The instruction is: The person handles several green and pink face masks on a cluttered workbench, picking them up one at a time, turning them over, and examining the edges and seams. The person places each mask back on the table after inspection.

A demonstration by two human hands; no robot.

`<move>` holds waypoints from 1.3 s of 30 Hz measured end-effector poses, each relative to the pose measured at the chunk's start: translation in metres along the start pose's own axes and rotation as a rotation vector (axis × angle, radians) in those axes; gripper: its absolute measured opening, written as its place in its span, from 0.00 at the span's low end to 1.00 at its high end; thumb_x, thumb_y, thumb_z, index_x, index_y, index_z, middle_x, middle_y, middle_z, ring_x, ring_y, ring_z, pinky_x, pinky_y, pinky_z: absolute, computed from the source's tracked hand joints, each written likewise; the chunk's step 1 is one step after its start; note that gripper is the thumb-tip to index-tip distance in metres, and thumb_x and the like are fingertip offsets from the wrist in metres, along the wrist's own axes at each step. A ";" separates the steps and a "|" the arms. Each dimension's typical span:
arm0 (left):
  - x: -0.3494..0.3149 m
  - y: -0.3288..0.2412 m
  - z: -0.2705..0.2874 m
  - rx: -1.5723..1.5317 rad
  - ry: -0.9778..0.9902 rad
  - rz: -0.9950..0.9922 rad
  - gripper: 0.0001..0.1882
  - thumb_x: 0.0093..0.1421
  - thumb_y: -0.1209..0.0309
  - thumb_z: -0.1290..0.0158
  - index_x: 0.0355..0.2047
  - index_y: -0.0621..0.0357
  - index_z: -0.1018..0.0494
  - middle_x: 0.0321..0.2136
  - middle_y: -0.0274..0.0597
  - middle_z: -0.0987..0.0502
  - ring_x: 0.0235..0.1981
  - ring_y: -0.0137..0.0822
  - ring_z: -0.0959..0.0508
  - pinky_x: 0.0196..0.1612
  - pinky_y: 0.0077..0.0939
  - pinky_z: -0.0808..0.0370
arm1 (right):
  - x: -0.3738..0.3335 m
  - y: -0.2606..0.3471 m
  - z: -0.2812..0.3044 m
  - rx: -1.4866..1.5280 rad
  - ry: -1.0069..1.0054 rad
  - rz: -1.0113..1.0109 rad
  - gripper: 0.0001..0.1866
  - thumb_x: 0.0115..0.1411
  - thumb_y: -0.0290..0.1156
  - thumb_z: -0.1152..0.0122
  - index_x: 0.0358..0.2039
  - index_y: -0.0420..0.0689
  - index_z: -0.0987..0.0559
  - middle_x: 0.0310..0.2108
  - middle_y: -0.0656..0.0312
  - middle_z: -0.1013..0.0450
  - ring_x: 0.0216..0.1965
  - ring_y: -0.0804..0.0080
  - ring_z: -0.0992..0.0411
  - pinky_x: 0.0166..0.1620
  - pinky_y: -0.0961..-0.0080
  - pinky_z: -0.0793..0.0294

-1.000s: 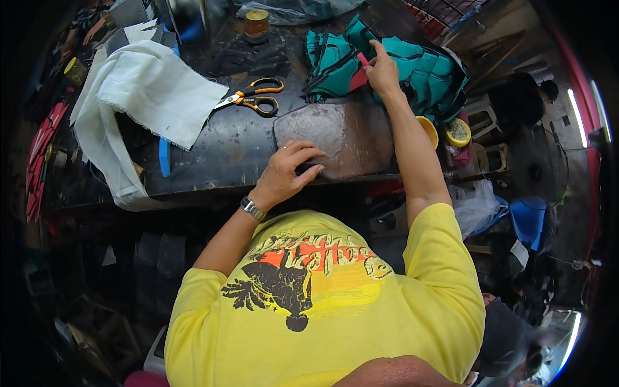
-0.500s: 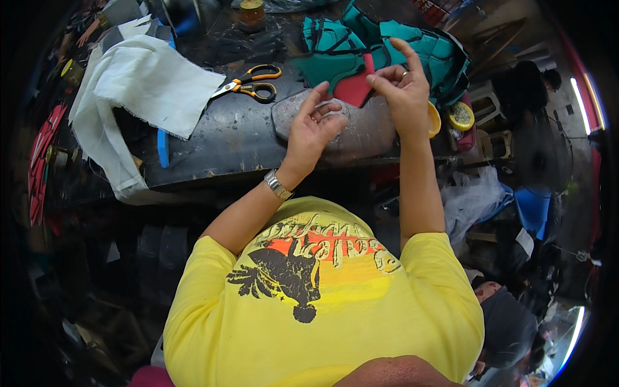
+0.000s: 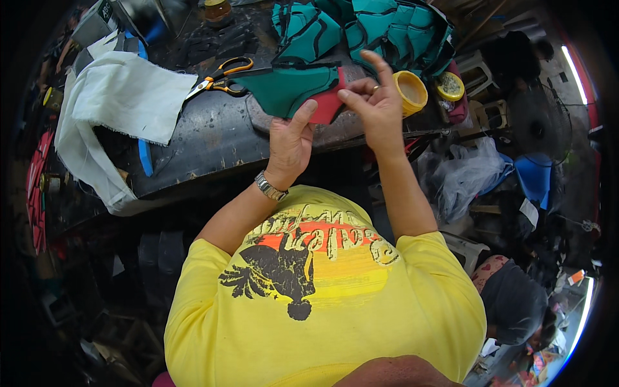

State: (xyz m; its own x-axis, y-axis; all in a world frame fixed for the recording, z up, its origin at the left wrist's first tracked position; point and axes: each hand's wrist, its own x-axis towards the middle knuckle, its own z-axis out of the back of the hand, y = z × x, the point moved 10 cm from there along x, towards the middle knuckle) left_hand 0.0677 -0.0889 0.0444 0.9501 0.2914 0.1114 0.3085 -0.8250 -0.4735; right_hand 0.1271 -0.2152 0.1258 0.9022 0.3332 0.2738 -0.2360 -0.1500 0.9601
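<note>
A flat cut piece (image 3: 277,90), teal green with dark edging and a red section at its right end, resembles a shoe-upper part. My left hand (image 3: 289,147) grips its lower edge, thumb on top and fingers hidden beneath. At the red end, my right hand (image 3: 377,109) pinches the edge between thumb and a bent finger, index finger raised. The piece is held over a brownish slab (image 3: 351,131) on the dark workbench (image 3: 206,138). Orange-and-black scissors (image 3: 225,77) lie partly open to its left. Several similar teal pieces (image 3: 400,39) are piled behind it.
White cloth (image 3: 138,90) covers the bench's left side, with a blue strip (image 3: 144,157) beside it. An open yellow tub (image 3: 411,93) stands right of my right hand, near another yellow-rimmed container (image 3: 449,86). Clear plastic (image 3: 461,177) hangs at right. Another person (image 3: 512,303) is at lower right.
The hands were apart near the pile, the left one open. Now the teal and red piece is nearer me, with the left hand closed on it and the right hand pinching its red end.
</note>
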 end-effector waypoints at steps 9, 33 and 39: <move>0.016 -0.019 0.013 -0.021 -0.056 0.078 0.14 0.67 0.70 0.46 0.52 0.56 0.28 0.50 0.39 0.21 0.51 0.34 0.21 0.55 0.30 0.24 | 0.021 0.027 0.118 -0.955 -0.107 0.177 0.24 0.69 0.52 0.49 0.40 0.46 0.14 0.44 0.55 0.24 0.47 0.58 0.30 0.51 0.69 0.32; 0.014 -0.018 -0.026 0.080 0.019 0.038 0.12 0.67 0.76 0.48 0.50 0.58 0.28 0.48 0.41 0.22 0.50 0.35 0.21 0.55 0.30 0.23 | -0.028 0.067 0.044 -0.663 0.033 0.296 0.17 0.62 0.46 0.37 0.44 0.48 0.15 0.57 0.53 0.32 0.58 0.54 0.34 0.63 0.62 0.42; 0.008 -0.015 -0.023 0.107 -0.025 0.072 0.13 0.67 0.75 0.48 0.52 0.58 0.29 0.48 0.40 0.22 0.50 0.34 0.21 0.54 0.29 0.23 | -0.040 0.061 -0.017 -1.186 0.133 0.562 0.25 0.63 0.57 0.44 0.58 0.62 0.22 0.68 0.56 0.41 0.69 0.51 0.48 0.67 0.53 0.50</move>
State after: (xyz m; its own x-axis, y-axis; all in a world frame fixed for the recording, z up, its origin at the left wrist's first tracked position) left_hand 0.0717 -0.0852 0.0731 0.9676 0.2469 0.0523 0.2318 -0.7879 -0.5704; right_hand 0.0707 -0.2215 0.1740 0.5516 0.5922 0.5873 -0.7971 0.5816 0.1622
